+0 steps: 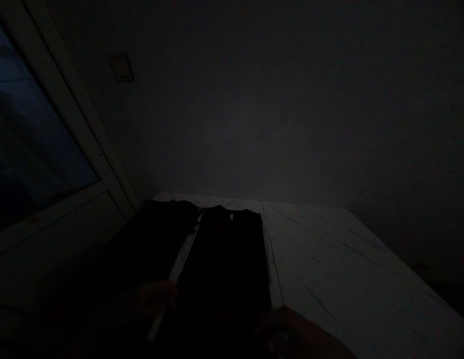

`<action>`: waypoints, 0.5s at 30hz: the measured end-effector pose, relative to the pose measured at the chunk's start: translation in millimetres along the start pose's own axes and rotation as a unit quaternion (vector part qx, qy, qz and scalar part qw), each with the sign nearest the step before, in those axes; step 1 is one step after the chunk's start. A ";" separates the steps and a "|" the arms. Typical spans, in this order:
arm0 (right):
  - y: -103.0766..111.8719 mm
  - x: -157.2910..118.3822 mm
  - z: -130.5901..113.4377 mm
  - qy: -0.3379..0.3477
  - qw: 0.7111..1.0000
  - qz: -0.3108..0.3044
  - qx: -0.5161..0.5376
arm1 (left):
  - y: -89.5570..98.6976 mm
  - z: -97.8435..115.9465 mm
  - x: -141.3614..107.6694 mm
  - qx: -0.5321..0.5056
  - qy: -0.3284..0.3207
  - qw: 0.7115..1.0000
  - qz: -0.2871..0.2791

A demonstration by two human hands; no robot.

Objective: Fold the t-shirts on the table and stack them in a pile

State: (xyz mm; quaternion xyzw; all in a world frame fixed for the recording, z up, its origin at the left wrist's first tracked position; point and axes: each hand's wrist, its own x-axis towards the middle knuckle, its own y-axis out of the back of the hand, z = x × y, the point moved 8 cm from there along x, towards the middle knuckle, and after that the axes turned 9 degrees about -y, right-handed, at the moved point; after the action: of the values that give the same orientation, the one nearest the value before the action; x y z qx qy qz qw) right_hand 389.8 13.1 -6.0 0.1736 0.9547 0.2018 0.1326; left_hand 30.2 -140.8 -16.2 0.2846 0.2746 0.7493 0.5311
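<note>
A black shirt [232, 254], with a small pale label at its neckline, lies as a long narrow shape on the white marbled table [321, 254]. At its left edge is my left hand [157, 296], whose fingers look curled closed on the cloth. My right hand [295, 331] is at the right edge near the bottom of the view, also curled in on the fabric. Darkness hides most of the fingers and the shirt's lower end. Another black garment [149, 239] lies to the left, a thin strip of table showing between the two.
Behind the table rises a plain grey wall [246, 109] with a light switch [120, 67] at upper left. A pale framed door [104, 169] with a glass pane [33, 124] stands on the left. The table's right edge runs down to the right corner.
</note>
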 end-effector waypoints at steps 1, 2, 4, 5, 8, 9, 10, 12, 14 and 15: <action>6.3 24.0 -6.9 0.013 1.000 0.019 -0.008 | -14.9 11.4 11.4 -0.021 -0.008 0.999 -0.042; 17.3 50.3 -14.3 0.026 0.997 0.070 -0.020 | -28.0 23.1 25.7 -0.031 -0.015 0.997 -0.063; 33.3 101.0 -24.1 0.032 0.981 0.169 -0.088 | -44.4 43.8 59.5 0.006 -0.032 0.999 -0.028; 38.4 121.7 -24.9 0.020 0.965 0.220 -0.139 | -52.1 52.1 75.5 0.045 -0.044 0.998 -0.003; 32.9 161.5 -9.0 -0.043 0.911 0.287 -0.293 | -81.2 59.3 109.2 0.167 -0.053 0.984 0.027; 27.9 167.6 -0.2 -0.058 0.899 0.292 -0.322 | -90.5 55.7 115.4 0.197 -0.045 0.979 0.026; 23.4 171.0 8.2 -0.065 0.893 0.296 -0.332 | -98.0 50.7 119.8 0.216 -0.035 0.975 0.026; 20.3 172.3 20.4 -0.057 0.901 0.317 -0.291 | -105.8 40.3 125.9 0.205 -0.019 0.978 0.041; 27.3 171.6 27.0 -0.043 0.915 0.339 -0.214 | -103.0 33.4 132.5 0.153 -0.016 0.986 0.070; 35.5 170.5 29.2 -0.040 0.917 0.353 -0.180 | -97.1 30.6 136.9 0.123 -0.015 0.989 0.085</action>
State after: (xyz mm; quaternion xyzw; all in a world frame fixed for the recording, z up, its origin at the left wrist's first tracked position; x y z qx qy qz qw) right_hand 254.9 119.1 -47.7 0.4803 0.7731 0.3966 0.1195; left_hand 76.9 20.6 -46.0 0.3811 0.3314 0.7478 0.4309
